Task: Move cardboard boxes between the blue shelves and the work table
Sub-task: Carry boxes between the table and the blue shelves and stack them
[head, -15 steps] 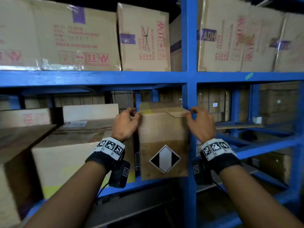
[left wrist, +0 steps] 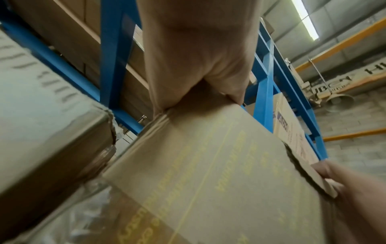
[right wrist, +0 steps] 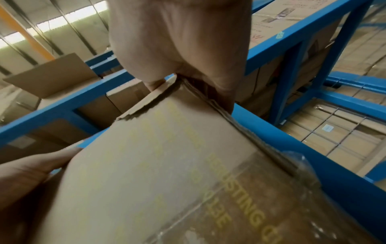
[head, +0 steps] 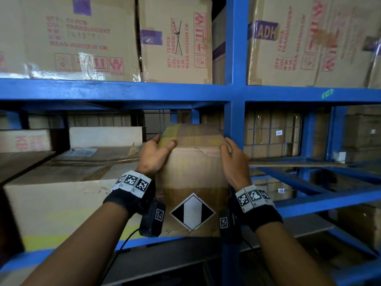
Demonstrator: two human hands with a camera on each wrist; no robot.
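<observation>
A tall cardboard box [head: 193, 174] with a black-and-white diamond label stands on the middle blue shelf [head: 115, 92], next to the blue upright post [head: 235, 124]. My left hand [head: 157, 154] grips its top left corner, thumb on the front and fingers over the top. My right hand [head: 233, 156] grips the top right corner, where the cardboard is torn. In the left wrist view the box [left wrist: 208, 165] shows yellow print below my left hand [left wrist: 196, 54]. In the right wrist view my right hand [right wrist: 183, 43] curls over the box [right wrist: 167, 165] edge.
A large box [head: 61, 203] lies to the left on the same shelf, close to the held box. More big boxes [head: 78, 38] fill the shelf above. Blue rails [head: 309, 182] and a wire-mesh back with stacked cartons [head: 272, 133] lie to the right.
Both hands have shifted further over the box's top corners, and the box top has tipped a little toward me.
</observation>
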